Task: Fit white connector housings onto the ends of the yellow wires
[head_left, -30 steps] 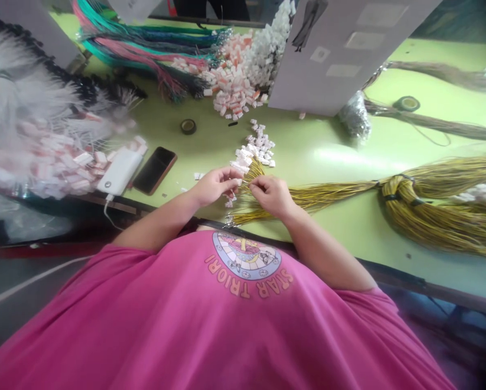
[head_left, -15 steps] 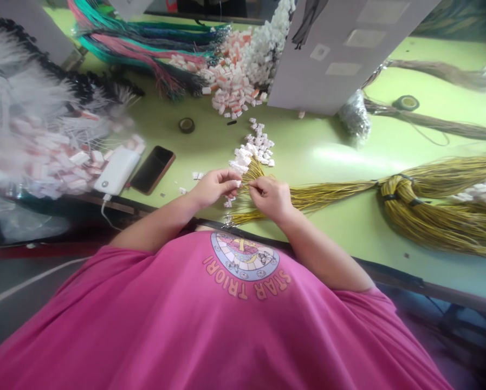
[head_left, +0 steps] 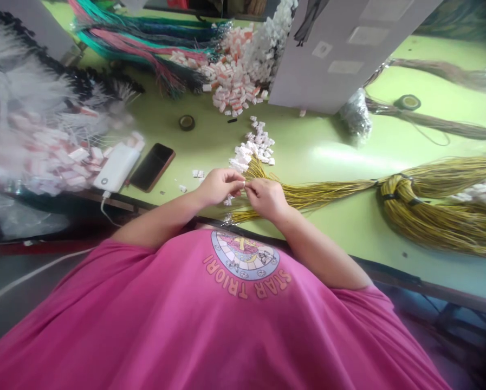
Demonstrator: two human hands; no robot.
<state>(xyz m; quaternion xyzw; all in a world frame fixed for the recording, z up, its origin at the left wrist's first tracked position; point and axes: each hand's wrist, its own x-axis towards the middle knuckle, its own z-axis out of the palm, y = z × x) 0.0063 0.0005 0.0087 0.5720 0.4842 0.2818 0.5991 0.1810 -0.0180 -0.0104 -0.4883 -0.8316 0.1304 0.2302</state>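
Between thumb and fingers, my left hand (head_left: 222, 187) pinches a small white connector housing (head_left: 243, 184). My right hand (head_left: 266, 199) is closed in a pinch right beside it, on what looks like the end of a thin yellow wire; the tip is hidden by the fingers. The two hands meet fingertip to fingertip near the table's front edge. Under and around the right hand fans a bundle of yellow-and-black wires (head_left: 319, 195), with bare shiny ends (head_left: 227, 219) at the front. White connectors (head_left: 256, 146) lie in a loose pile just beyond my hands.
Left of my hands are a phone (head_left: 152, 167) and a white power bank (head_left: 118, 167) with a cable. A tape roll (head_left: 186, 123) lies farther back. A grey panel (head_left: 328, 59) stands behind. Coiled yellow wires (head_left: 429, 216) lie at right, pink-and-white connectors (head_left: 237, 81) at the back.
My hands have come together: the right moved slightly left and the left slightly right, so the connector now meets the right fingertips. The surroundings look unchanged.
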